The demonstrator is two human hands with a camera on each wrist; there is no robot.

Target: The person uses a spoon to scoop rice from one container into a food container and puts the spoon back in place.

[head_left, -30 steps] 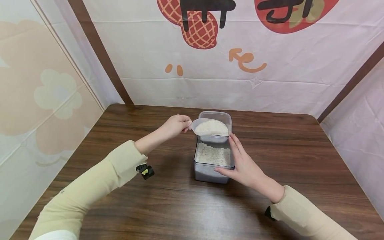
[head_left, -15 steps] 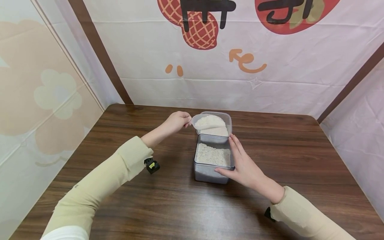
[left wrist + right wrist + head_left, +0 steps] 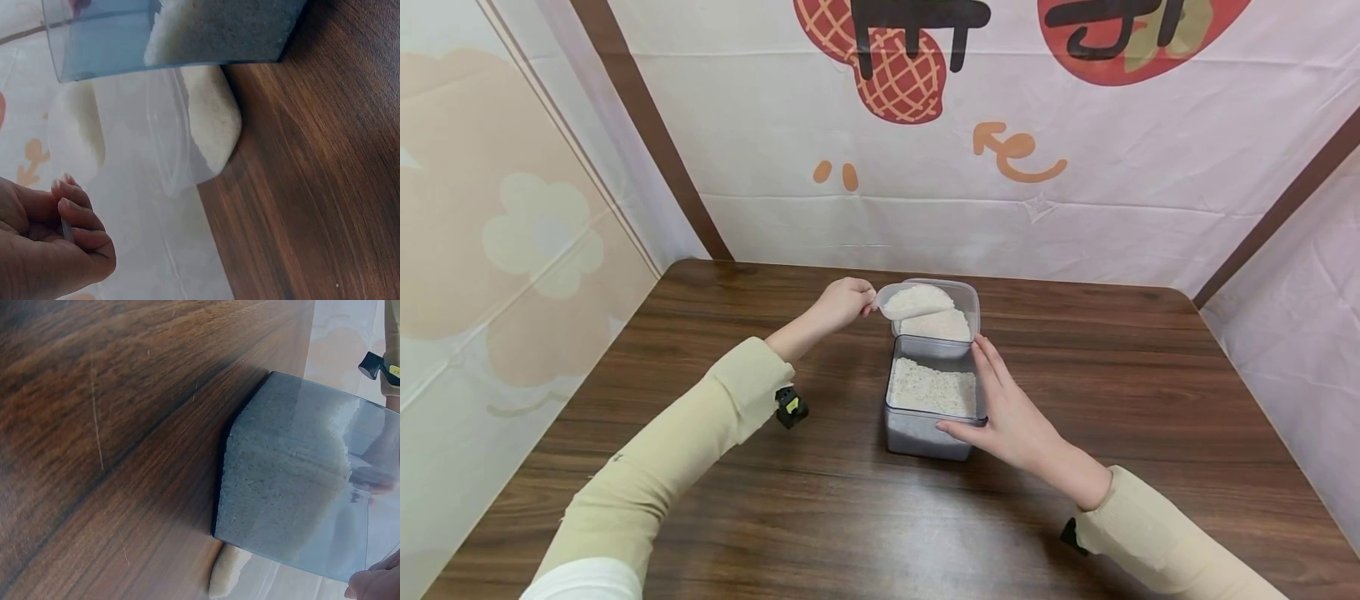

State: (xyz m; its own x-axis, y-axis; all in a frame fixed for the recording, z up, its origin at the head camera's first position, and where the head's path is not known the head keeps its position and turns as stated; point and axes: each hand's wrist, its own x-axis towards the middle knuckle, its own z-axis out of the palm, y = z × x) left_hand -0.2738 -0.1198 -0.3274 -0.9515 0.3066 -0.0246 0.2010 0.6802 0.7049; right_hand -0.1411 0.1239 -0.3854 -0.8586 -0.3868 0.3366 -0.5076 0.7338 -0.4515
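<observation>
My left hand (image 3: 842, 304) pinches the handle of a translucent white scoop (image 3: 889, 305). White rice lies in the scoop, which is over the left part of a clear plastic container (image 3: 973, 302). More rice (image 3: 942, 326) is visible inside that container. Directly in front of it stands a tinted grey rice bin (image 3: 928, 439), partly filled with rice (image 3: 934, 387). My right hand (image 3: 1015, 421) rests against the bin's right side, thumb at the near rim and fingers stretched along the right rim. In the left wrist view the scoop's handle (image 3: 67, 230) shows between curled fingers.
Both containers stand on a dark wooden table (image 3: 820, 500), towards its far edge. A printed cloth backdrop (image 3: 925, 225) hangs behind it, with more printed cloth at both sides. Black wrist cameras, such as the left one (image 3: 792, 407), hang below the sleeves.
My left hand and the scoop have moved away from me and slightly left over the clear container. Rice in that container, earlier hidden by the scoop, now shows. The right hand stays put.
</observation>
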